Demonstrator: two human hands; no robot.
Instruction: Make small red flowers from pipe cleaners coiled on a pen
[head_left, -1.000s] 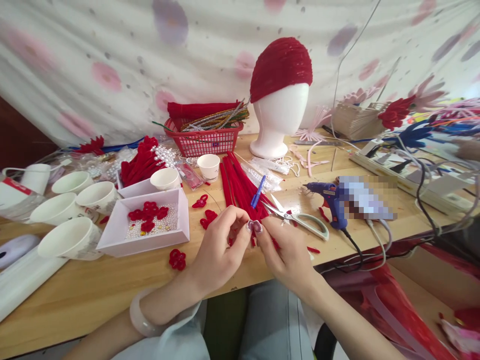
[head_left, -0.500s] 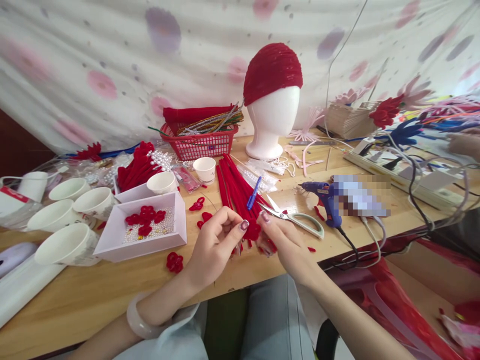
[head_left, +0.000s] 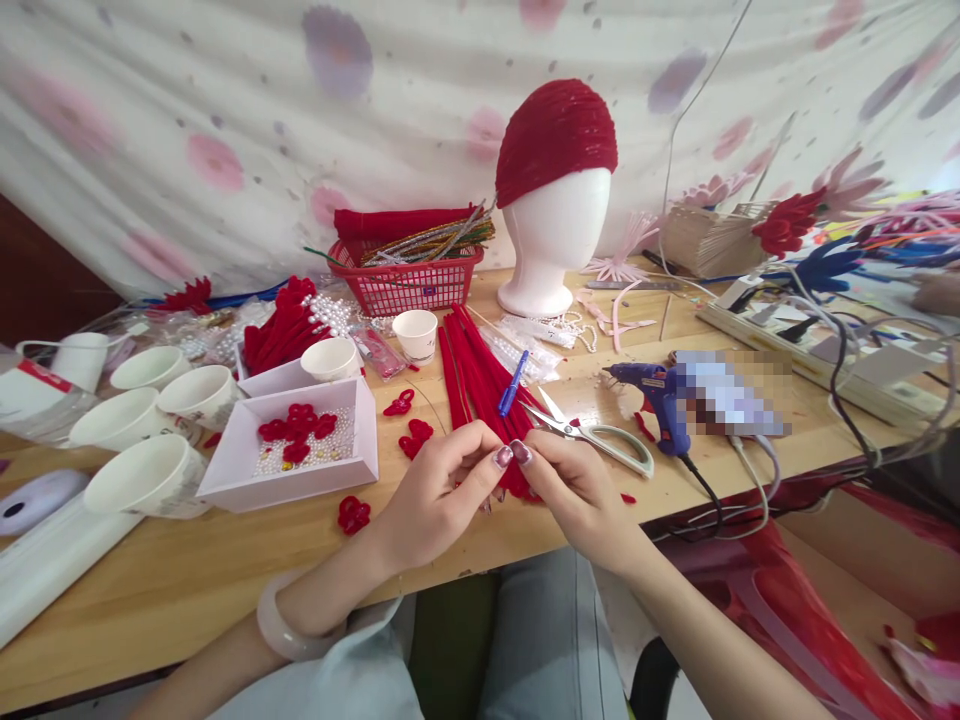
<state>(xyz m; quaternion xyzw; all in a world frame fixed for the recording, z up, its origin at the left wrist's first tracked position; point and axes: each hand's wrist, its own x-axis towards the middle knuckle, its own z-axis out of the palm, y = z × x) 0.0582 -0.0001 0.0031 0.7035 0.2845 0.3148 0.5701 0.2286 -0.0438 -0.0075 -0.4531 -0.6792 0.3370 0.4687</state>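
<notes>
My left hand and my right hand meet over the near edge of the wooden table, thumbs touching. Both pinch a small red pipe-cleaner piece between their fingertips; most of it is hidden by the fingers. Just beyond my hands lies a bundle of long red pipe cleaners with a blue pen on it. Scissors lie right of the bundle, close to my right hand. Small red twisted shapes lie on the table left of my left hand.
A white tray with red shapes and beads sits at the left, beside several white paper cups. A red basket and a foam head with a red cap stand behind. A blue glue gun and cables lie to the right.
My hands parted half a second ago, showing the red piece between them, then closed together again with the thumbs touching. The view shifted slightly.
</notes>
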